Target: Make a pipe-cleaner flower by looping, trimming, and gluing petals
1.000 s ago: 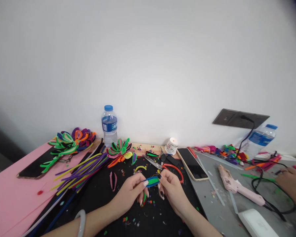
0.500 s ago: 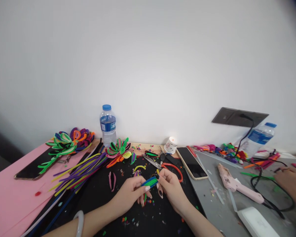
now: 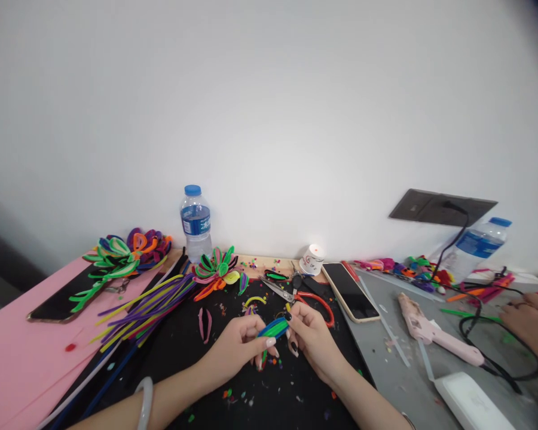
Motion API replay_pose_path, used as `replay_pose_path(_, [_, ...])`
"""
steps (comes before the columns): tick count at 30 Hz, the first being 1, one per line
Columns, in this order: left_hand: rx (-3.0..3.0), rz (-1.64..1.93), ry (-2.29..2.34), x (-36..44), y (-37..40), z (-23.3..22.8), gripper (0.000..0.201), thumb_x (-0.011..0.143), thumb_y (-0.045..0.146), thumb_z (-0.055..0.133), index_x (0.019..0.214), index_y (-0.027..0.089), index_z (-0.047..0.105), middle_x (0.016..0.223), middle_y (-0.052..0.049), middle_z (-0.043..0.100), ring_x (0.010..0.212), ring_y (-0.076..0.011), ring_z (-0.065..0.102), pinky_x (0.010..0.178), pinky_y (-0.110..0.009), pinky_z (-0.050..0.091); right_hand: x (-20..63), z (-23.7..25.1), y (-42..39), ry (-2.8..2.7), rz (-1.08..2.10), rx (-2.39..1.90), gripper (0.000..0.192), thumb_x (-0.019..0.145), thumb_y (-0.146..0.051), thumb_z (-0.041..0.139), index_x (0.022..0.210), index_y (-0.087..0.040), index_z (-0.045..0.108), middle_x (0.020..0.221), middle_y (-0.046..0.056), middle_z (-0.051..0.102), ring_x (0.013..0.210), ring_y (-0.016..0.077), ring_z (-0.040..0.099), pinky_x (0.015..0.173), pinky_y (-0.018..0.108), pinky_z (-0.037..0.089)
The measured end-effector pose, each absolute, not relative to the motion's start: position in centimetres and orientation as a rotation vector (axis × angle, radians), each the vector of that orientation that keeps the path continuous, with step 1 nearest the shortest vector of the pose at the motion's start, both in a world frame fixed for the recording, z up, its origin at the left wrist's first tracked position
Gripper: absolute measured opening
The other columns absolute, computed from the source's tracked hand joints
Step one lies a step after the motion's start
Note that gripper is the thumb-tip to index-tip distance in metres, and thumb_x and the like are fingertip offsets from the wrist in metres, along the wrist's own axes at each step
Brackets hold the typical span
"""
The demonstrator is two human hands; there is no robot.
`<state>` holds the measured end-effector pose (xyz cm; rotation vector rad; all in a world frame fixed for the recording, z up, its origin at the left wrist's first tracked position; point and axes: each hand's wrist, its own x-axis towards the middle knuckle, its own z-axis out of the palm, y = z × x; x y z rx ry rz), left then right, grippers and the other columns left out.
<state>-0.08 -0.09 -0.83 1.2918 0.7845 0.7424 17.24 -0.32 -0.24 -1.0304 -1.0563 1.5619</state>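
Observation:
Between my two hands is a leaf-shaped loop of blue and green pipe cleaners [image 3: 274, 328]. My left hand [image 3: 240, 345] pinches its left end between thumb and fingers. At its right end, my right hand [image 3: 311, 340] closes thumb and forefinger on the tip, where a bit of yellow shows. Just beyond my right hand lie scissors [image 3: 314, 302] with red-orange handles, their blades parted. A pink and black pipe-cleaner petal [image 3: 205, 325] rests left of my left hand. A pipe-cleaner flower [image 3: 217, 269] stands farther back on the black mat [image 3: 170, 376].
Bundled pipe cleaners [image 3: 147, 307] and a phone [image 3: 58, 301] lie left, near a water bottle [image 3: 196, 224]. A paper cup [image 3: 312, 260] and another phone [image 3: 350, 292] sit behind right. A glue gun [image 3: 439, 340] with its cord lies right, near another person's hand [image 3: 531, 325].
The camera view has shifted slightly. Both hands keep hold of the blue and green loop, almost in the same place. The other person's hand at the right has moved a little.

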Motion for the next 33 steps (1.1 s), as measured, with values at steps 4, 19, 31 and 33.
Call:
replay_pose_path(4, [1.285, 0.767, 0.788, -0.1, -0.1, -0.7, 0.027, 0.08, 0.039, 0.049, 0.076, 0.012, 0.052, 0.069, -0.004, 0.066, 0.042, -0.007, 0.051, 0.041, -0.017, 0.034, 17.2, -0.2, -0.3, -1.025, 1.55, -0.988, 0.023, 0.076, -0.033, 0.059, 0.065, -0.017, 0.046, 0.051, -0.006, 0.05, 0.036, 0.0046, 0.038, 0.034, 0.016, 0.034])
replay_pose_path(19, [1.648, 0.739, 0.876, -0.1, -0.7, 0.0, 0.02, 0.085, 0.027, 0.039, 0.089, 0.017, 0.056, 0.076, -0.001, 0.063, 0.066, -0.013, 0.056, 0.054, -0.019, 0.04, 17.0, 0.3, -0.8, -1.215, 1.4, -1.139, 0.02, 0.074, -0.028, 0.059, 0.062, -0.016, 0.048, 0.048, -0.006, 0.048, 0.037, 0.005, 0.039, 0.036, 0.016, 0.034])
replay_pose_path(31, [2.063, 0.595, 0.874, -0.1, -1.1, 0.2, 0.031, 0.088, 0.024, 0.034, 0.063, 0.016, 0.05, 0.064, 0.002, 0.056, 0.065, -0.011, 0.052, 0.064, -0.019, 0.036, 16.1, 0.6, -2.3, -1.42, 1.38, -1.185, 0.014, 0.074, -0.019, 0.056, 0.064, -0.017, 0.045, 0.048, -0.006, 0.049, 0.037, 0.0054, 0.04, 0.036, 0.016, 0.03])
replay_pose_path(33, [2.005, 0.612, 0.797, -0.1, -1.1, 0.4, 0.032, 0.089, 0.024, 0.033, 0.063, 0.016, 0.051, 0.063, 0.002, 0.058, 0.065, -0.0107, 0.054, 0.066, -0.018, 0.037, 16.2, 0.5, -2.3, -1.431, 1.419, -1.158, 0.015, 0.075, -0.021, 0.055, 0.064, -0.017, 0.045, 0.05, -0.005, 0.052, 0.038, 0.0055, 0.04, 0.036, 0.016, 0.029])
